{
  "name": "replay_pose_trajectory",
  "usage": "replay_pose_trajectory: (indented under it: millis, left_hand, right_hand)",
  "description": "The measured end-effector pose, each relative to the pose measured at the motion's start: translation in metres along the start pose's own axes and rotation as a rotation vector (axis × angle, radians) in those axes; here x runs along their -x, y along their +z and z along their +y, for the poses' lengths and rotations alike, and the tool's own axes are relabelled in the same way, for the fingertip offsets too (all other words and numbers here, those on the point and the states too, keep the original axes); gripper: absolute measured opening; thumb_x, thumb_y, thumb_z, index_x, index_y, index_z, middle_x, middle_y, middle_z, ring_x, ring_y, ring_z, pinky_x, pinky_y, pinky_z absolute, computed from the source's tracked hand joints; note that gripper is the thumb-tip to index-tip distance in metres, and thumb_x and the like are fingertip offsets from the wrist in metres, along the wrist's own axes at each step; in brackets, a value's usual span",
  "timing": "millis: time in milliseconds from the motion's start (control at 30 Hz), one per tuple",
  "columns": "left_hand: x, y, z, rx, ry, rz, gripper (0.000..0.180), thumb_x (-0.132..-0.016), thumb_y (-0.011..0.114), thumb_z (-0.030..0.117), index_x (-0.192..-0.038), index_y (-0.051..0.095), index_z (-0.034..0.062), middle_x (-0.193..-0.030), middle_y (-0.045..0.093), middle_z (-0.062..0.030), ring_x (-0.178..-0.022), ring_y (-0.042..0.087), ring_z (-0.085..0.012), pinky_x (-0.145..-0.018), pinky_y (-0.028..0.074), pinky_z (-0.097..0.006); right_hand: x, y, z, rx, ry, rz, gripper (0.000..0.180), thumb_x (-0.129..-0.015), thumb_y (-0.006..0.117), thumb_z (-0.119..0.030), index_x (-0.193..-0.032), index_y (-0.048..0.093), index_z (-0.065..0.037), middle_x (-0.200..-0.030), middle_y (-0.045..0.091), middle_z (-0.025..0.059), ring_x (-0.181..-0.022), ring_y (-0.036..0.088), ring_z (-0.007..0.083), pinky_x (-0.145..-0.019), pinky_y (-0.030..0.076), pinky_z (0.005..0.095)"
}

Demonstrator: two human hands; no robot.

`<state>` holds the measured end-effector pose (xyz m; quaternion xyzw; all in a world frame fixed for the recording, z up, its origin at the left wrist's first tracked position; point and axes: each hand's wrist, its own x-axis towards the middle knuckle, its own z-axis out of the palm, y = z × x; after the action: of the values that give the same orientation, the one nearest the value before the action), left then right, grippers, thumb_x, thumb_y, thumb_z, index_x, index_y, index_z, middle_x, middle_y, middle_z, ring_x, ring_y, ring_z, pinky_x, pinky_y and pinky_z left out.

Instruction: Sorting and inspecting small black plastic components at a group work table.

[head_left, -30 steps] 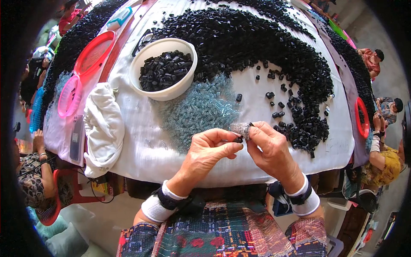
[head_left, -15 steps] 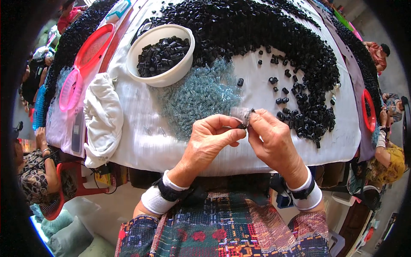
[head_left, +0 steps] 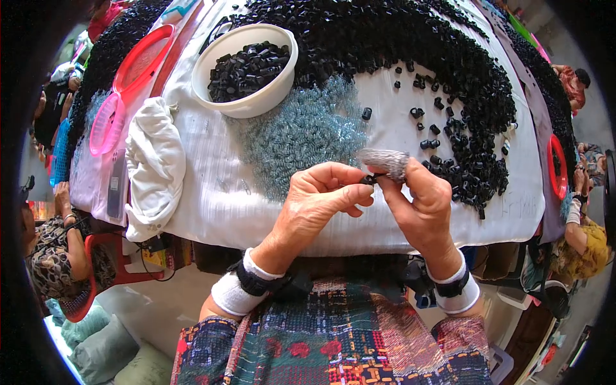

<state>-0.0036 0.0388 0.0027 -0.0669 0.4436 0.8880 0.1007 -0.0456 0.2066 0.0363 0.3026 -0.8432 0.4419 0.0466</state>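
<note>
In front of my chest, my left hand (head_left: 321,196) pinches a small black plastic piece (head_left: 367,180) between thumb and fingertips. Close beside it, my right hand (head_left: 420,205) is closed around a grey, fibrous-looking tuft (head_left: 391,163) that sticks out past its fingers. The right fingertips also reach to the black piece, so both hands meet there. Just beyond my hands lies a pile of small silvery-blue coil springs (head_left: 301,138). A white bowl (head_left: 292,67) filled with black plastic pieces (head_left: 247,70) stands behind the springs. My fingers partly hide the black piece.
A large heap of black pieces (head_left: 385,32) covers the far table and curves down the right side. On the left are a crumpled white cloth (head_left: 155,167), a pink basket (head_left: 106,125) and a red-rimmed tray (head_left: 144,59). Other people sit at both sides.
My right hand has turned and shifted slightly right, bringing more of the grey tuft into sight. My left hand keeps its pinch in nearly the same place. The table appears slightly higher in view.
</note>
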Motion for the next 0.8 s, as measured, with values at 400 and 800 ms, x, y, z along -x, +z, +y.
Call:
replay_pose_trajectory:
  millis: [400,800]
  left_hand:
    - [0.004,0.003,0.005,-0.102,0.057,0.013,0.020,-0.080,0.073,0.009,-0.095,0.065,-0.0018,-0.084,0.068,-0.0079,-0.074,0.064,-0.0108,-0.062,0.053,-0.023]
    - [0.005,0.000,0.001,-0.159,0.035,0.078,0.021,-0.081,0.071,0.010,-0.097,0.065,-0.0022,-0.085,0.069,-0.0093,-0.076,0.065,-0.0122,-0.061,0.053,-0.023]
  right_hand:
    - [-0.003,0.010,-0.005,-0.091,-0.100,0.217,0.027,-0.074,0.065,0.009,-0.099,0.065,0.000,-0.080,0.064,0.0112,-0.065,0.063,0.0180,-0.058,0.050,0.0275]
    - [0.006,0.021,-0.001,0.008,-0.065,0.216,0.025,-0.072,0.066,0.007,-0.096,0.065,-0.001,-0.077,0.061,0.0132,-0.065,0.060,0.0266,-0.058,0.048,0.0323]
